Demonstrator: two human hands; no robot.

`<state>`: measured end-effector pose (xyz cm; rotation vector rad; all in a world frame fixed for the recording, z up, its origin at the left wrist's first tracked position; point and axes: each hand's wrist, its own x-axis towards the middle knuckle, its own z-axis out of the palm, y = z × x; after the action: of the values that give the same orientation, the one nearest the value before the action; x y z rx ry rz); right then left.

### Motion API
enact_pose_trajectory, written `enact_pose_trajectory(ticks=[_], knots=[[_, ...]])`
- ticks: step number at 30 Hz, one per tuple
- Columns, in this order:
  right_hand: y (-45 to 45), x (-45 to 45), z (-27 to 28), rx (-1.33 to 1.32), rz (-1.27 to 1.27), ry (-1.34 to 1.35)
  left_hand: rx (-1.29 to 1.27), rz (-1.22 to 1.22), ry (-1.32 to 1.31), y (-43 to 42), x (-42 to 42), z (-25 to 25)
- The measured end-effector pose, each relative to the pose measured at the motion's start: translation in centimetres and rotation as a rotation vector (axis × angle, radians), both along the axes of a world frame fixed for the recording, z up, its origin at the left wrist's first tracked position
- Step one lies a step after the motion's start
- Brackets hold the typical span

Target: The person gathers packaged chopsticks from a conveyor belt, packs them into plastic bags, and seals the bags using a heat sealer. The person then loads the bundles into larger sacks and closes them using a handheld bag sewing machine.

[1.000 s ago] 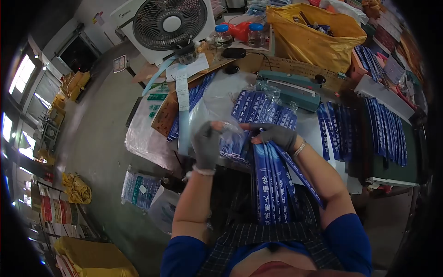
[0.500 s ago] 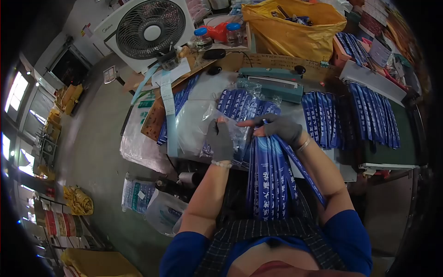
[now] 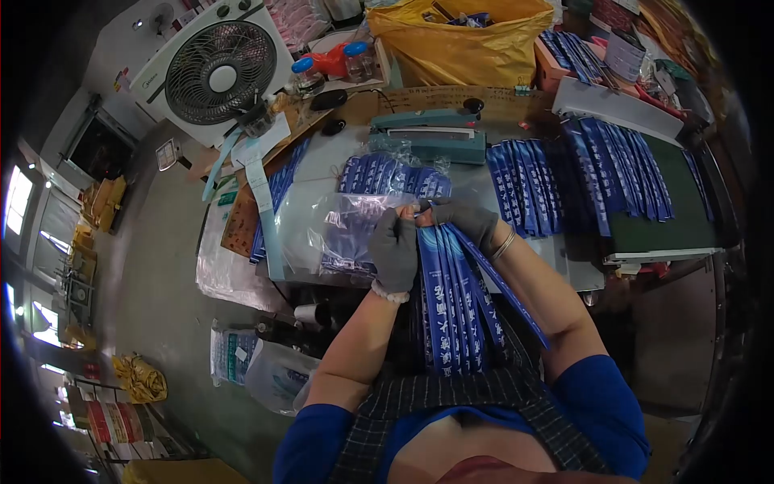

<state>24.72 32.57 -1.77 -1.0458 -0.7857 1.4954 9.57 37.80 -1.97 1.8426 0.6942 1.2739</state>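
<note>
My left hand [image 3: 393, 252], in a grey glove with bare fingertips, is closed with thumb and fingers pinching the edge of a clear plastic bag [image 3: 355, 211]. Beside it, almost touching, my right hand [image 3: 469, 224] in a matching glove grips the top ends of a bunch of long blue packets [image 3: 451, 298] with white lettering. The packets hang down in front of the apron, and one slants off toward the right forearm. Behind the hands, bagged blue packets [image 3: 387, 173] lie on the table.
A teal bag sealer [image 3: 427, 137] stands at the back of the table. Rows of blue packets [image 3: 524, 189] lie to the right, with more packets [image 3: 625, 173] on a green belt [image 3: 669, 234]. A fan [image 3: 222, 77] and yellow sack [image 3: 459, 48] stand beyond.
The view has turned, so the table appears shifted left. My hands have come together at the packets' tops, and the right index finger is no longer stretched out. The clear bag spreads flatter to the left.
</note>
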Motion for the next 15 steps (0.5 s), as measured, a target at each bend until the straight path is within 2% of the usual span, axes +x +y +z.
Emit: enact_pose_trajectory(ticks=[5,7,8,10,11,13,15], knots=[[-1.7,-0.6,0.0,-0.015,-0.08,-0.041,0.081,-0.074,-0.109,-0.7,0.8,0.4],[-2.1,-0.6,-2.1,0.251,-0.197,-0.393,0.344,-0.191,-0.095,-1.4,0.6,0.8],[-2.6,-1.0,-2.9,0.207,-0.219,-0.389,0.381,-0.265,0.018,-1.5,-0.1,1.0],[-5.6,-2.9,-4.2,0.155,-0.464,-0.361,0.375,-0.432,0.154,-2.2,-1.9,0.9],[-7.9,-4.4,-3.4,0.08,-0.476,-0.057,0.431,-0.522,0.192,-2.4,-2.9,-0.3],[-13.5,-6.2,-2.7,-0.195,-0.379,-0.037,0.501,-0.689,0.369,-4.8,-5.8,0.0],[-18.7,-8.1,-3.8,-0.134,-0.215,-0.028,0.546,-0.842,0.4,-7.5,-8.6,-0.9]])
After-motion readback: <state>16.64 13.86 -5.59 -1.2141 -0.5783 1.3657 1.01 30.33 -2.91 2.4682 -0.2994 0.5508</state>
